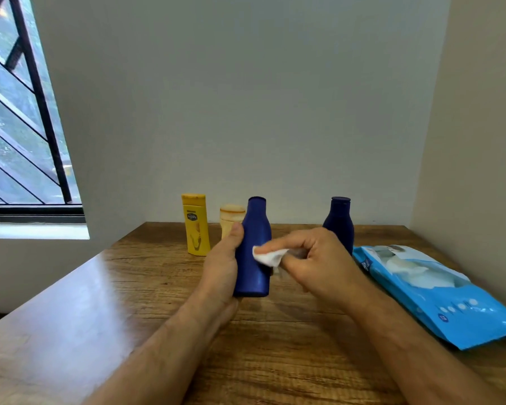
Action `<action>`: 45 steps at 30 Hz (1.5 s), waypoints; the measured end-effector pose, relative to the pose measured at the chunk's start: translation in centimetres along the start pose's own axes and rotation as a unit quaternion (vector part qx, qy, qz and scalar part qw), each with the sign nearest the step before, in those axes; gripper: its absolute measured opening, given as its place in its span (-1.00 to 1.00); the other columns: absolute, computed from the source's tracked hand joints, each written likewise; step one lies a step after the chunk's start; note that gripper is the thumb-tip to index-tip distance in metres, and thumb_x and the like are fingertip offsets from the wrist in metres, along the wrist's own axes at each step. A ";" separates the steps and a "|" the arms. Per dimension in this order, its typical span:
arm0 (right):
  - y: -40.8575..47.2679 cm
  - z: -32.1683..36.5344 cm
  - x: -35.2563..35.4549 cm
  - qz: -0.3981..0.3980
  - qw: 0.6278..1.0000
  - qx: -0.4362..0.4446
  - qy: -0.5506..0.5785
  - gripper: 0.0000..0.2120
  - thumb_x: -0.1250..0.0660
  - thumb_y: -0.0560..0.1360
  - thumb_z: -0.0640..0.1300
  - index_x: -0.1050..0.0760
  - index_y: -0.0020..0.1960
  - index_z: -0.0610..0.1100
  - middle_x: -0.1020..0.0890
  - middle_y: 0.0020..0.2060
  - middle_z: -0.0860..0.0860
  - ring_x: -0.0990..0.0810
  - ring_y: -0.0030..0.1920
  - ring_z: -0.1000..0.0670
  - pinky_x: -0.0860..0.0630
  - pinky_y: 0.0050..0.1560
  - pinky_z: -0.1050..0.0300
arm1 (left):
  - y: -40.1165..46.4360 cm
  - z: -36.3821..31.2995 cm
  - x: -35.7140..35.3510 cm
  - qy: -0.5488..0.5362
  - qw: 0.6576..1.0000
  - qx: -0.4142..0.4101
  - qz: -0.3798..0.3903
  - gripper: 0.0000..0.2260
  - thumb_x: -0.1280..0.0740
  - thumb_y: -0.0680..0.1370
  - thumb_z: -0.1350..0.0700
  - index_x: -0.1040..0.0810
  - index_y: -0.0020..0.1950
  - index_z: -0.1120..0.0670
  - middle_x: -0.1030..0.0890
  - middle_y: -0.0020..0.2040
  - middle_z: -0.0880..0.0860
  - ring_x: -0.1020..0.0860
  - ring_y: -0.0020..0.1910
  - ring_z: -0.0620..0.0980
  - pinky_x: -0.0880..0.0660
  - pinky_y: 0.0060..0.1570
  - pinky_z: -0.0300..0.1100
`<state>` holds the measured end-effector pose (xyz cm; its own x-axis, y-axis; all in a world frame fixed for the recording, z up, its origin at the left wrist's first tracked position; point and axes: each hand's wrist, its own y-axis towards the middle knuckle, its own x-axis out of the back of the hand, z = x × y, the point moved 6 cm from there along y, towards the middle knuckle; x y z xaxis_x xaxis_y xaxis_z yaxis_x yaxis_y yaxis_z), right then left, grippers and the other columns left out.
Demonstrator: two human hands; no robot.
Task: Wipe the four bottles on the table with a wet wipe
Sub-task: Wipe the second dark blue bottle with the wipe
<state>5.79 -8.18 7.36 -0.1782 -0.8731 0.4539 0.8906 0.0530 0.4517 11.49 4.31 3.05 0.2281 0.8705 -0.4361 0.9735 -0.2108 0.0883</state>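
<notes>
Gripping the blue bottle [253,249] upright above the middle of the surface [129,287], the left hand [221,264] closes round its left flank. The right hand [313,258], pinched shut on the wet wipe [268,256], presses it to the bottle's right side; the long axis runs vertical. Three bottles stand along the far edge; open room lies nearer.

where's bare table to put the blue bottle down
Bare table left of the left hand, and the near edge between the forearms. Crowded at the back: yellow bottle, cream bottle, second blue bottle. Wipes pack fills the right.
</notes>
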 end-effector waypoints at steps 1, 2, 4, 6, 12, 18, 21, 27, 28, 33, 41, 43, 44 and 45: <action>0.1 -0.1 0.5 -0.046 0.999 0.011 0.010 -0.71 -0.32 0.53 -0.31 -0.68 0.06 0.03 -0.68 -0.10 0.19 -0.62 -0.20 0.32 -0.48 -0.27 0.45 | 0.0 0.2 -0.1 0.021 1.000 0.005 0.006 -0.67 -0.20 0.65 -0.09 -0.60 0.14 0.12 -0.72 -0.21 0.11 -0.67 -0.32 0.02 -0.61 -0.31 -0.10; 0.3 -0.3 1.0 -0.084 0.996 0.022 -0.002 -0.72 -0.33 0.54 -0.25 -0.67 0.08 0.08 -0.68 -0.03 0.19 -0.62 -0.14 0.31 -0.50 -0.22 0.42 | 0.0 0.5 -0.3 0.038 0.999 0.014 0.012 -0.66 -0.19 0.65 -0.09 -0.59 0.15 0.13 -0.72 -0.22 0.11 -0.66 -0.35 0.01 -0.59 -0.38 -0.14; 0.4 -0.7 1.3 -0.110 0.994 0.021 -0.018 -0.73 -0.33 0.56 -0.19 -0.64 0.12 0.13 -0.67 0.03 0.20 -0.59 -0.24 0.32 -0.47 -0.29 0.43 | -0.2 0.9 -0.5 0.049 0.998 0.034 0.023 -0.64 -0.18 0.66 -0.10 -0.57 0.16 0.15 -0.71 -0.24 0.12 -0.64 -0.39 0.02 -0.55 -0.40 -0.16; 0.5 -1.0 1.1 -0.078 0.997 0.000 0.010 -0.75 -0.32 0.56 -0.16 -0.64 0.12 0.14 -0.69 -0.09 0.19 -0.54 -0.41 0.23 -0.44 -0.41 0.39 | -0.1 1.1 -0.4 0.034 0.998 0.049 0.013 -0.64 -0.18 0.66 -0.10 -0.56 0.18 0.16 -0.69 -0.27 0.12 -0.62 -0.40 0.02 -0.53 -0.38 -0.14; -0.1 -0.6 -1.5 0.147 0.983 -0.046 0.096 -0.81 -0.36 0.54 -0.18 -0.70 0.02 0.04 -0.68 -0.20 -0.04 -0.44 -0.46 0.04 -0.42 -0.51 0.20 | 0.7 0.7 0.9 -0.065 0.996 0.057 -0.023 -0.63 -0.18 0.66 -0.10 -0.54 0.20 0.17 -0.64 -0.24 0.13 -0.59 -0.31 0.04 -0.53 -0.22 -0.07; 0.1 -0.5 -0.3 0.058 0.993 -0.040 0.098 -0.85 -0.37 0.51 -0.08 -0.69 0.01 0.05 -0.68 -0.28 0.03 -0.44 -0.49 0.06 -0.41 -0.51 0.19 | 0.9 1.3 0.1 -0.036 0.998 0.040 0.019 -0.73 -0.18 0.68 -0.03 -0.55 0.23 0.06 -0.65 -0.09 0.16 -0.58 -0.25 0.07 -0.55 -0.24 -0.03; 0.5 -1.3 1.2 -0.066 0.994 -0.042 0.079 -0.85 -0.35 0.55 -0.03 -0.66 0.07 0.05 -0.61 -0.46 0.18 -0.42 -0.54 0.08 -0.44 -0.51 0.13 | 0.5 1.6 -0.3 -0.013 0.997 0.052 0.047 -0.69 -0.26 0.63 -0.08 -0.56 0.25 0.08 -0.63 -0.15 0.15 -0.55 -0.32 0.04 -0.52 -0.45 -0.13; -0.1 -0.2 -0.9 0.106 0.989 -0.037 0.098 -0.83 -0.38 0.50 -0.10 -0.69 0.03 0.06 -0.68 -0.21 -0.03 -0.43 -0.47 0.04 -0.40 -0.50 0.20 | 0.3 1.4 -0.3 -0.078 0.994 0.070 0.025 -0.71 -0.22 0.65 -0.01 -0.57 0.24 0.12 -0.64 -0.13 0.17 -0.58 -0.25 0.08 -0.57 -0.29 -0.05; -0.3 -0.2 -1.4 0.146 0.984 -0.042 0.097 -0.83 -0.38 0.50 -0.14 -0.70 0.03 0.03 -0.69 -0.18 -0.03 -0.45 -0.45 0.04 -0.41 -0.49 0.21 | 0.5 1.3 -0.1 -0.093 0.993 0.073 0.021 -0.68 -0.22 0.65 -0.03 -0.56 0.28 0.12 -0.62 -0.10 0.18 -0.59 -0.21 0.10 -0.58 -0.20 -0.01; -0.4 -0.2 -1.4 0.136 0.986 -0.051 0.075 -0.85 -0.39 0.50 -0.14 -0.70 0.01 0.00 -0.70 -0.19 -0.01 -0.47 -0.43 0.08 -0.39 -0.48 0.23 | 0.0 1.7 -0.6 -0.064 0.990 0.105 0.062 -0.60 -0.21 0.63 -0.12 -0.55 0.27 0.16 -0.64 -0.15 0.16 -0.60 -0.27 0.08 -0.56 -0.33 -0.08; 0.0 -0.4 2.3 -0.135 0.984 -0.041 0.109 -0.87 -0.35 0.53 -0.02 -0.66 0.01 0.03 -0.61 -0.46 0.16 -0.50 -0.55 0.22 -0.38 -0.53 0.34 | -1.1 1.7 -2.0 -0.028 0.981 0.111 0.158 -0.57 -0.26 0.55 -0.11 -0.56 0.28 0.16 -0.65 0.05 0.24 -0.56 -0.24 0.11 -0.49 -0.38 -0.09; 0.0 0.0 2.0 -0.084 0.990 -0.031 0.108 -0.87 -0.38 0.51 -0.07 -0.68 0.01 0.00 -0.63 -0.40 0.12 -0.49 -0.53 0.20 -0.37 -0.52 0.35 | -1.0 1.4 -1.9 -0.041 0.984 0.092 0.147 -0.60 -0.26 0.55 -0.06 -0.57 0.25 0.17 -0.65 -0.01 0.23 -0.58 -0.24 0.11 -0.50 -0.33 -0.07; -0.1 0.3 1.4 -0.034 0.994 -0.028 0.105 -0.86 -0.39 0.50 -0.12 -0.69 0.01 -0.02 -0.64 -0.38 0.11 -0.48 -0.53 0.19 -0.37 -0.51 0.35 | -1.0 1.3 -1.8 -0.049 0.985 0.083 0.140 -0.62 -0.25 0.56 -0.05 -0.60 0.22 0.18 -0.66 -0.06 0.21 -0.60 -0.25 0.09 -0.51 -0.33 -0.07; -0.2 0.4 0.7 0.018 0.995 -0.025 0.094 -0.85 -0.39 0.50 -0.18 -0.70 0.01 -0.04 -0.65 -0.36 0.11 -0.48 -0.52 0.19 -0.36 -0.50 0.37 | -1.0 1.0 -1.6 -0.055 0.987 0.075 0.133 -0.63 -0.25 0.57 -0.05 -0.62 0.18 0.18 -0.68 -0.10 0.19 -0.62 -0.27 0.07 -0.54 -0.33 -0.09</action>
<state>5.30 -8.61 7.95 -0.0691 -0.9464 0.3155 0.9154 0.0656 0.3972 10.17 2.63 2.78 0.4642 0.7240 -0.5102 0.8644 -0.4960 0.0826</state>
